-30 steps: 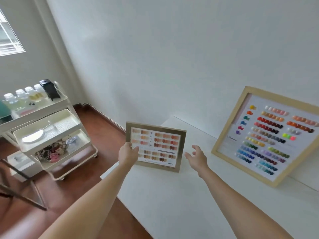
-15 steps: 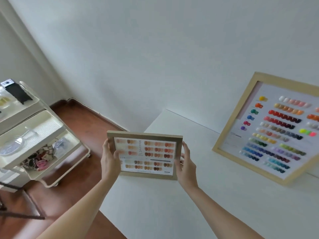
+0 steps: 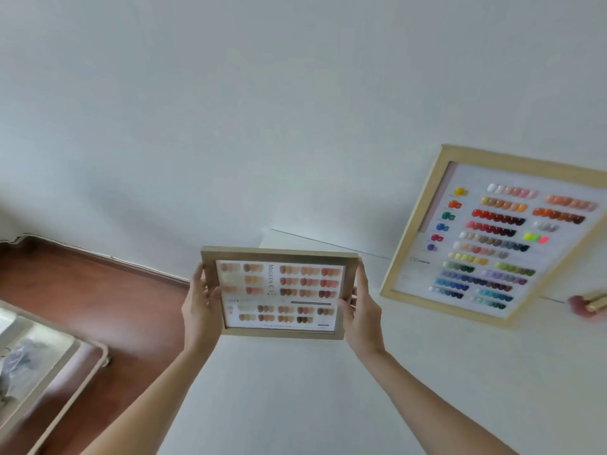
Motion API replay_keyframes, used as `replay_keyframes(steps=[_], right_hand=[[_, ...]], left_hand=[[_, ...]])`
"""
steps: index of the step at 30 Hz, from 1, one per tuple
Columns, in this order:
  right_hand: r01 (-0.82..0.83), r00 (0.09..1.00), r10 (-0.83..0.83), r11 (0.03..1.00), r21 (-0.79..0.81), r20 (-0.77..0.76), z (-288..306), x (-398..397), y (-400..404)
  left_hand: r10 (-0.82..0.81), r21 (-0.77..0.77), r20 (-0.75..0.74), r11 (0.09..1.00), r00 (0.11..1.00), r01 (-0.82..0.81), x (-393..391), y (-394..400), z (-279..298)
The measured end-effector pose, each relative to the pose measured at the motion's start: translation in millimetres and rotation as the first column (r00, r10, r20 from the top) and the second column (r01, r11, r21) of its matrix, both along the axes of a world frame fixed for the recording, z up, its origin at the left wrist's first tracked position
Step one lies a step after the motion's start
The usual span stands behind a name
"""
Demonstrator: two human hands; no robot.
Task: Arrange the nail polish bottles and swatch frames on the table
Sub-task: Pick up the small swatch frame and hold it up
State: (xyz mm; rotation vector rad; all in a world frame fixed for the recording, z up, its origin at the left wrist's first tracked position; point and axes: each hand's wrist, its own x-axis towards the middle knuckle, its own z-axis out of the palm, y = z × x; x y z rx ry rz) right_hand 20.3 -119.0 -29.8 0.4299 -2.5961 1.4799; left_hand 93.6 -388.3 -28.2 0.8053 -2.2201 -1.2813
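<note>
I hold a small wooden swatch frame point(image 3: 279, 292) with rows of nude and brown nail tips upright above the near left part of the white table point(image 3: 328, 389). My left hand point(image 3: 198, 307) grips its left edge and my right hand point(image 3: 359, 310) grips its right edge. A large pale-wood swatch frame point(image 3: 492, 234) with many coloured nail tips leans against the wall at the back right of the table. At the right edge of the view lies a pink nail polish bottle point(image 3: 588, 307) with a gold cap, partly cut off.
A cream rolling cart point(image 3: 49, 372) stands on the reddish-brown floor point(image 3: 98, 290) left of the table, with blurred items in its tray. The white wall point(image 3: 262, 110) runs behind the table.
My right hand reached in and took the frame's right edge, so both hands now hold it. The view swung right; the cart slid toward the left edge and a bottle appeared at right.
</note>
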Motion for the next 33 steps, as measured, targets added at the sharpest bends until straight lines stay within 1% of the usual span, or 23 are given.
replay_keyframes(steps=[5,7,10,15,18,22,33], right_hand=[[0.114,0.993,-0.114,0.993,-0.001,-0.023,13.2,-46.2,1.7],[0.171,0.985,-0.171,0.985,0.018,-0.03,15.2,-64.3,4.2],[0.23,0.973,-0.229,0.972,0.042,-0.018,15.9,-89.8,4.1],[0.284,0.958,-0.286,0.957,0.058,0.025,11.6,-127.0,-3.1],[0.328,0.942,-0.332,0.942,0.074,0.048,4.0,-144.1,-6.3],[0.375,0.922,-0.385,0.916,0.143,0.043,-4.7,-161.4,-5.7],[0.394,0.905,-0.413,0.905,0.163,0.104,-14.0,-171.0,-5.2]], left_hand=[[-0.157,0.022,0.007,0.987,0.988,0.157,-75.0,-6.3,13.6],[-0.204,0.005,-0.011,0.979,0.979,0.204,-103.7,-5.4,16.1],[-0.239,-0.017,-0.035,0.971,0.97,0.239,-142.5,-4.7,16.8],[-0.26,0.021,-0.043,0.965,0.965,0.261,-187.9,-5.7,8.7],[-0.261,0.052,-0.038,0.964,0.965,0.262,-206.8,-5.8,1.9],[-0.264,0.043,-0.036,0.963,0.964,0.266,-223.0,-3.4,-5.3],[-0.274,0.05,-0.045,0.96,0.961,0.276,-238.7,-3.6,-15.9]])
